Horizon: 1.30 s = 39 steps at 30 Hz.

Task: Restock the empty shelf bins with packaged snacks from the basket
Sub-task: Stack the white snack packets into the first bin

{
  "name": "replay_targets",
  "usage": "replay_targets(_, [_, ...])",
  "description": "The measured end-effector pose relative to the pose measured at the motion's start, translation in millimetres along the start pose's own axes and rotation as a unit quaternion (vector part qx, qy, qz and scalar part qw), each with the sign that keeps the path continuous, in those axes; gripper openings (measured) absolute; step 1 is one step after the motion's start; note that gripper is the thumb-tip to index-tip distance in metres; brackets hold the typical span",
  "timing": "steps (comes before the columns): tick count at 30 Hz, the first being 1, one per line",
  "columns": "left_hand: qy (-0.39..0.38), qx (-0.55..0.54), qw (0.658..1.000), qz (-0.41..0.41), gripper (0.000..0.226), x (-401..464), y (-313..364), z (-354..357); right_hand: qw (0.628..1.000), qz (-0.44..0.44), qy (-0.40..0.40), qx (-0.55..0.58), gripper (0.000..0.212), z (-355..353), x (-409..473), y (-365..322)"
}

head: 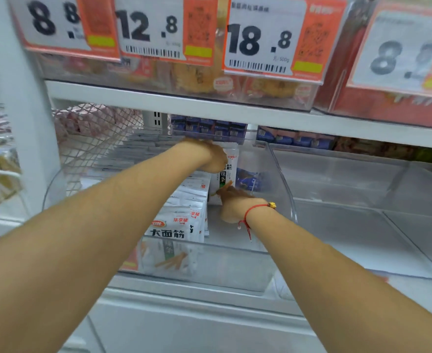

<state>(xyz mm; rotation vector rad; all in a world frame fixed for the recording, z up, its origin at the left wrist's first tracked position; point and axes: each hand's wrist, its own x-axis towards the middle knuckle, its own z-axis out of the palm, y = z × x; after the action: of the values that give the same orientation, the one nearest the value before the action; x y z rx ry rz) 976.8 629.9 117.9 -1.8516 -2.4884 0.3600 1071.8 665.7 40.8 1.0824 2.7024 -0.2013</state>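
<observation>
white snack packets [182,215] are standing in rows along the left of the clear bin [235,266]. the left hand [207,156] is gripping the top of an upright packet [226,174] at the far end, and the right hand [235,205] is steadying its lower edge, finger state hidden, bin floor bare beside it.

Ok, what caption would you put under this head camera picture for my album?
Both hands, left and right, stand a white snack packet up in a clear bin beside a row of the same packets.

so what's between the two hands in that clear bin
In the head view, an upright white snack packet stands between the left hand, at its top, and the right hand, at its bottom. Both touch it inside the clear bin.
</observation>
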Motion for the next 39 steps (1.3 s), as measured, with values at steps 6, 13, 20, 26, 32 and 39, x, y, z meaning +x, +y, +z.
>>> replay_targets(6, [0.072, -0.142, 0.987, -0.034, 0.045, -58.8, 17.9, -13.5, 0.996, -0.056, 0.049, 0.042, 0.054, -14.3, -67.4, 5.6])
replay_targets(13, [0.199, -0.31, 0.926, -0.088, 0.036, -145.2, 50.4, -13.9, 0.951, -0.182, 0.246, 0.049, 0.021, -16.6, -180.8, 14.1])
replay_targets(20, [0.228, -0.443, 0.859, -0.119, 0.019, -229.7, 119.3, 24.9, 0.921, -0.146, 0.229, 0.281, 0.01, 56.5, -253.3, 64.0])
replay_targets(26, [0.124, -0.509, 0.846, -0.098, 0.014, -247.5, 184.9, 83.0, 0.943, -0.117, 0.063, 0.305, 0.013, 138.5, -298.3, 116.1])
replay_targets(32, [-0.025, -0.544, 0.833, -0.096, 0.018, -255.2, 244.5, 179.9, 0.958, -0.051, -0.074, 0.272, 0.017, 229.3, -331.3, 159.8])
replay_targets(39, [-0.301, -0.236, 0.921, -0.075, 0.017, -288.0, 260.2, 267.8, 0.958, -0.028, -0.17, 0.23, 0.021, 304.2, -357.2, 167.1])
